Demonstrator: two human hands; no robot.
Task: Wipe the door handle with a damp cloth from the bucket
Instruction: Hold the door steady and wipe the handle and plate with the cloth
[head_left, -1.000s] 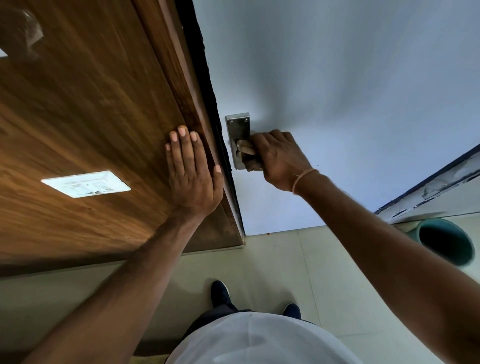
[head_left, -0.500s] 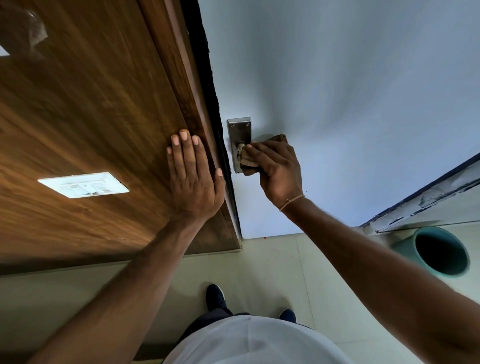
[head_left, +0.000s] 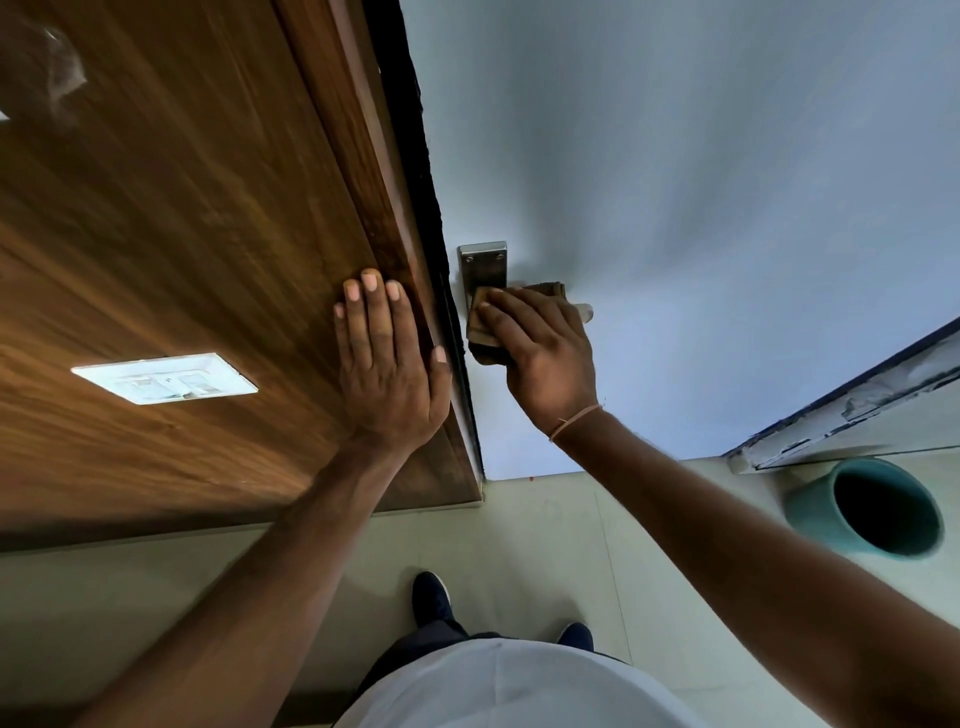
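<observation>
A steel door handle on its backplate (head_left: 483, 265) is fixed to the pale blue door (head_left: 701, 208). Only the lever's tip (head_left: 586, 310) shows past my fingers. My right hand (head_left: 545, 358) presses a brown cloth (head_left: 480, 325) flat over the lever and the lower backplate. My left hand (head_left: 387, 364) lies flat with fingers spread on the wooden panel (head_left: 182, 234) beside the door's edge and holds nothing. A teal bucket (head_left: 810, 512) stands on the floor at the right.
A white switch plate (head_left: 166, 378) sits on the wooden panel at the left. Pale floor tiles (head_left: 545, 530) lie below, with my dark shoes (head_left: 430, 597) on them. A chipped door frame (head_left: 857, 410) runs behind the bucket.
My right hand has opened from a fist round the lever to flatter fingers pressing the cloth, and slid down the handle. The left hand has stayed put.
</observation>
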